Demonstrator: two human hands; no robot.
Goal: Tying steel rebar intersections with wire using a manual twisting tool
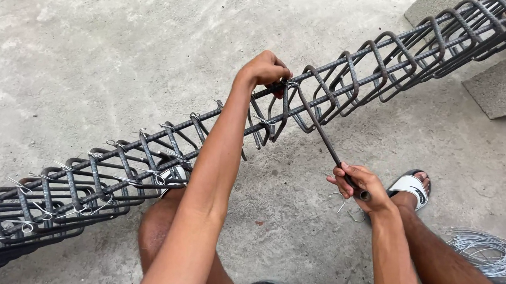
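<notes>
My left hand (266, 70) is closed on the top bar of the rebar cage (146, 165), at the tie point. My right hand (358, 186), nearer to me, is closed on the handle end of the tying hook (322, 137), whose long axis slants up-left to that same point.

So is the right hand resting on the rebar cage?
No, the right hand grips a thin metal rod below the rebar cage; only the left hand touches it.

Building site yard: bare concrete floor (95, 44), rebar cage (146, 159), tie-wire coil (489, 253), concrete blocks (502, 87).

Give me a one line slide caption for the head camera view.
Left hand grips a rebar cage while the right hand holds a metal hook tool at a wire tie.
</notes>
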